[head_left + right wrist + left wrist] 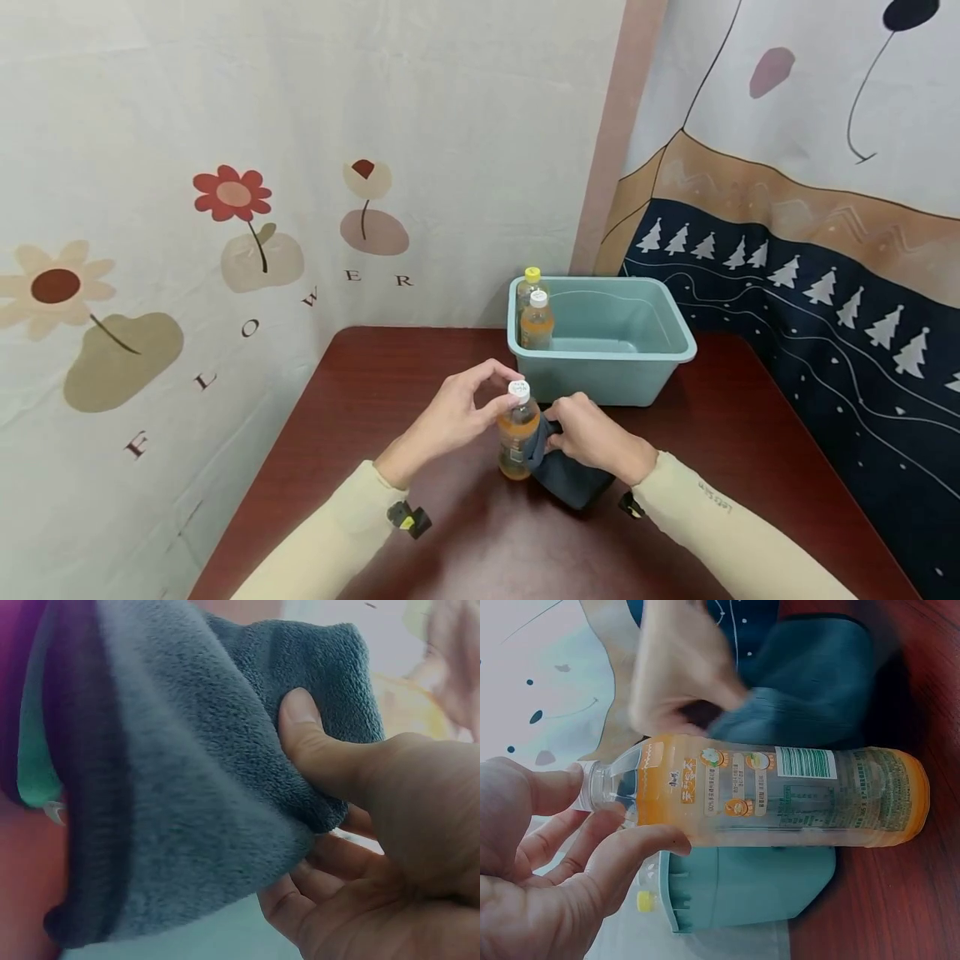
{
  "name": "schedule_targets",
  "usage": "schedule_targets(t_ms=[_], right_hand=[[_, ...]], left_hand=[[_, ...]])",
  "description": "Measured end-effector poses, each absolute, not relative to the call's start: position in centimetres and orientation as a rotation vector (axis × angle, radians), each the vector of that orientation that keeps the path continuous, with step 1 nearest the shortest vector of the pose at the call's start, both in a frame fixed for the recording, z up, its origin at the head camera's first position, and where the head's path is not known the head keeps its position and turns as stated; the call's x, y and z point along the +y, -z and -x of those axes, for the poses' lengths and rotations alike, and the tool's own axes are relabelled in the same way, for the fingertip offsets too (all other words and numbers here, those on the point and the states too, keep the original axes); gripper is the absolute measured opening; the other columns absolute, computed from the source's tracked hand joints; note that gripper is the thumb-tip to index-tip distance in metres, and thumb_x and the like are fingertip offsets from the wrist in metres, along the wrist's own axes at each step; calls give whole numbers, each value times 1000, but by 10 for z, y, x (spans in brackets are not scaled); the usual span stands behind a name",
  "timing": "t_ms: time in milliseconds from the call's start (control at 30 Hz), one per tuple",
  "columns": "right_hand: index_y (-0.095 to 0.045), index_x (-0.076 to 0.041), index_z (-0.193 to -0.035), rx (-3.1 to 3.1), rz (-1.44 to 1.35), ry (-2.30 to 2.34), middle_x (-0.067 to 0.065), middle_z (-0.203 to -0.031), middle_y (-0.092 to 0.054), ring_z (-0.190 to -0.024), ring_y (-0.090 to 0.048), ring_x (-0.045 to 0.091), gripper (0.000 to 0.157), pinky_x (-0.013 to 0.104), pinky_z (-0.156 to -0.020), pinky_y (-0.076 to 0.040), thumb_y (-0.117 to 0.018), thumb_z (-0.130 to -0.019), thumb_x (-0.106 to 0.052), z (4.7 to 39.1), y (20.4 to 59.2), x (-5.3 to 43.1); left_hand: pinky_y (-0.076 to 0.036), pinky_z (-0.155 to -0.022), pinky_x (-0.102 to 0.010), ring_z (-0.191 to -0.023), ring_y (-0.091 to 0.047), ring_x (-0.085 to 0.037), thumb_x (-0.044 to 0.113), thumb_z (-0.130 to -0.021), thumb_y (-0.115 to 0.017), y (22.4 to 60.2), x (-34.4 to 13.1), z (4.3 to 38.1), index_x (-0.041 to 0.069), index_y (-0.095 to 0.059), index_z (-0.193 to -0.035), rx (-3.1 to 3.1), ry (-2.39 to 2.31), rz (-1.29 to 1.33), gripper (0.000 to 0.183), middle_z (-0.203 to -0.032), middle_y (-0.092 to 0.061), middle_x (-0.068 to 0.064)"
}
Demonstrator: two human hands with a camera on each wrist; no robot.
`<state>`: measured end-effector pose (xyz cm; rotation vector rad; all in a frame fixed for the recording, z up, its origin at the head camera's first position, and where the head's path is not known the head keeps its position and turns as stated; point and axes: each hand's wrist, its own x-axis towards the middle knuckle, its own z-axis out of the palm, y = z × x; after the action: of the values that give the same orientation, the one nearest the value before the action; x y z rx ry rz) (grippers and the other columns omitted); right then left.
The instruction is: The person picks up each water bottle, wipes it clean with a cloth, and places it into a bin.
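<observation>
An upright plastic bottle [517, 442] of orange-tinted drink with a white cap stands on the table in front of me. My left hand [453, 412] holds it at the top, thumb and fingers around the cap and neck. The left wrist view shows the orange label and barcode on the bottle [742, 795]. Against the bottle's right side, my right hand [596, 433] grips a dark grey-blue cloth [573, 479], part of which hangs down below the hand. In the right wrist view, the thumb presses on the folded towelling cloth [195, 787], with the fingers behind it.
A light blue-green plastic bin [592, 383] stands behind the hands at the table's far side. Inside its left end are a white-capped bottle [537, 329] and a yellow-capped bottle [532, 277]. The dark red table [360, 392] meets printed wall hangings at the back and right.
</observation>
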<state>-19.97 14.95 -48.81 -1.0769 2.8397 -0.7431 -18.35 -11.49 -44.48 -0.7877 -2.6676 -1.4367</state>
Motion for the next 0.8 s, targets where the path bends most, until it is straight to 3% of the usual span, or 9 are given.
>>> schedule_targets(t_ms=[233,367,600,800], right_hand=[[-90,-4,-101,2794,1116,755,6,-85,-86,-66,-67,-3,13,18,-56,-44,-94,-93,6,203,518,149],[-89,-4,-100,2764,1097,772,6,-83,-85,-66,-66,-4,13,18,-56,-43,-93,-93,6,204,527,149],[-90,-5,-98,2747,1042,822,5,-78,-83,-58,-51,-4,12,19,-55,-35,-90,-95,7,203,528,149],[-91,-7,-103,2740,989,868,4,-82,-85,-56,-48,-2,15,20,-56,-36,-89,-96,6,201,518,151]], left_hand=[[-63,-101,-44,-122,-77,-23,26,-111,-84,443,-112,182,31,-76,-136,-2662,1437,773,27,-129,-83,4],[-64,-102,-41,-121,-78,-21,27,-111,-84,442,-111,181,29,-76,-135,-2658,1407,769,25,-128,-84,4],[-64,-103,-41,-120,-78,-20,25,-111,-84,443,-111,180,29,-76,-136,-2644,1369,773,26,-128,-84,5],[-64,-105,-43,-122,-78,-18,22,-111,-84,444,-110,178,28,-76,-137,-2644,1341,785,29,-132,-84,4]])
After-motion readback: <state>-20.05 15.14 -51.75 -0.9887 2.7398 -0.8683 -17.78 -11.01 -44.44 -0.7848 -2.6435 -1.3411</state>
